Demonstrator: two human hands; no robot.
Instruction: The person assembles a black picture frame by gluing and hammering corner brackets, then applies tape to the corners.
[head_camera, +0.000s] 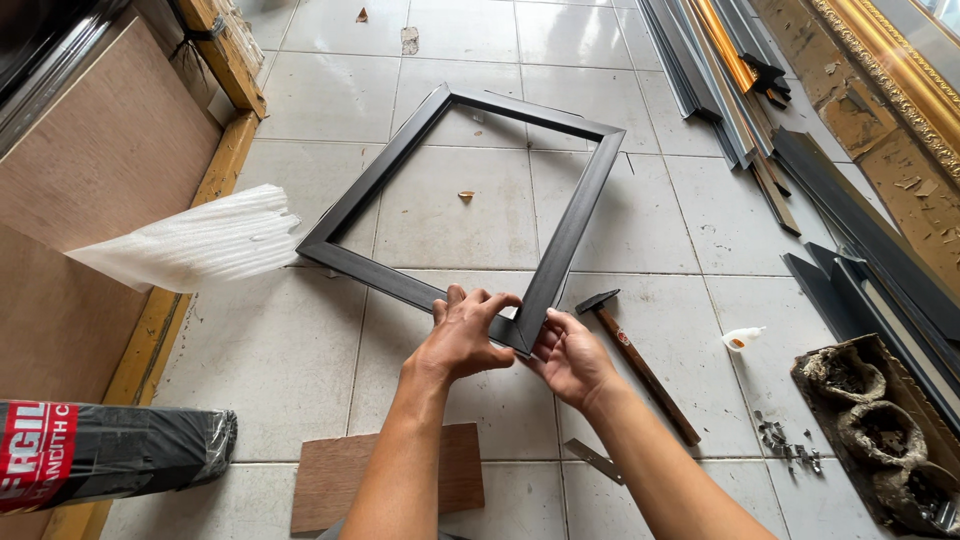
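On the white tiled floor (300, 350), a black picture frame (566, 238) lies flat, its near corner pinched by left hand (462, 338) and right hand (572, 358), fingers closed on the mitre; uneven pressure could likely spring the joint, and the hammer (640, 366) lies just beside.

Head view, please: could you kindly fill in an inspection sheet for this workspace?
Surface: pale tiled floor, small debris chips.
Job's things: black picture frame lying flat, its near corner pressed between both hands.
Clutter: hammer, glue bottle, plywood piece, metal fasteners, white foam sheet, wrapped roll.
Hands: left hand and right hand grip the corner.
Cables: nothing seen.
Surroundings: frame mouldings stacked on the right, board panel on the left.
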